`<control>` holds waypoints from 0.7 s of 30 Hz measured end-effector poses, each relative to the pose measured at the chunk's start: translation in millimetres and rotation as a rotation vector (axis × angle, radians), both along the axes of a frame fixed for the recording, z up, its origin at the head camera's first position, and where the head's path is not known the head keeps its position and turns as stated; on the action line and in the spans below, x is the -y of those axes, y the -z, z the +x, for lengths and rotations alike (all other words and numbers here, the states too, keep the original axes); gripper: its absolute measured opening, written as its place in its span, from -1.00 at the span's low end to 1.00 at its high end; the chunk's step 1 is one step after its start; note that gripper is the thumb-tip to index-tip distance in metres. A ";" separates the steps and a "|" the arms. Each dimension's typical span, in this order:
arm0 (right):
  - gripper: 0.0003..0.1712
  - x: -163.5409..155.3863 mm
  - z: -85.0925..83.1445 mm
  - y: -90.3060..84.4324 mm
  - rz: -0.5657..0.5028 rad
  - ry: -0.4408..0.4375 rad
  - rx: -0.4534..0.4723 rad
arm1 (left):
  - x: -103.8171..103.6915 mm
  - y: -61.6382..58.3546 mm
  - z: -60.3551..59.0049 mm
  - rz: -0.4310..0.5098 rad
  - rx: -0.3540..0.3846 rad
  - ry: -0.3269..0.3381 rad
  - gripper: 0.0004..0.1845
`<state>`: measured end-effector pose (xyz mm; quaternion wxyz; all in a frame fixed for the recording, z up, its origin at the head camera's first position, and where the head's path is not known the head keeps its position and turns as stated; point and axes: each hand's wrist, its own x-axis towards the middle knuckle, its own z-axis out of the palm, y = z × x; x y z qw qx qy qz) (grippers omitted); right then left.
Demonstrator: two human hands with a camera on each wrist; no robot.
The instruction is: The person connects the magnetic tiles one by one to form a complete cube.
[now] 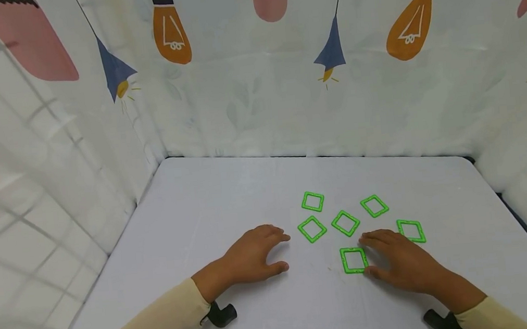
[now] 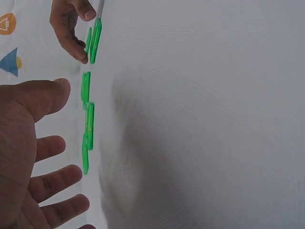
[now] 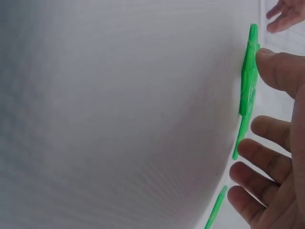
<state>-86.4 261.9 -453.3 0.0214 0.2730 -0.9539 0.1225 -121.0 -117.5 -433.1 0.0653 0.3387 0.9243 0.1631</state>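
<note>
The white worktop (image 1: 229,199) is walled on three sides by a printed curtain (image 1: 256,81), closing off the far, left and right edges. Six green square frames lie flat near centre-right. The right hand (image 1: 396,262), fingers spread, touches the nearest frame (image 1: 354,260) with its thumb; the thin piece could skid sideways under the press. The left hand (image 1: 252,254) rests splayed and empty, just left of another frame (image 1: 312,229).
</note>
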 end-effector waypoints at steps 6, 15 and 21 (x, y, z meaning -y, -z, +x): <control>-0.28 1.3 -1.0 0.5 0.024 0.016 0.034 | -2.9 0.8 1.0 -0.001 -0.002 0.013 -0.38; -0.37 5.1 1.1 -2.3 0.028 0.003 0.026 | -7.0 0.3 2.2 -0.002 -0.010 0.030 -0.38; -0.36 6.5 -1.0 -0.2 0.034 -0.008 0.039 | -8.7 -0.9 2.7 -0.008 -0.008 0.033 -0.38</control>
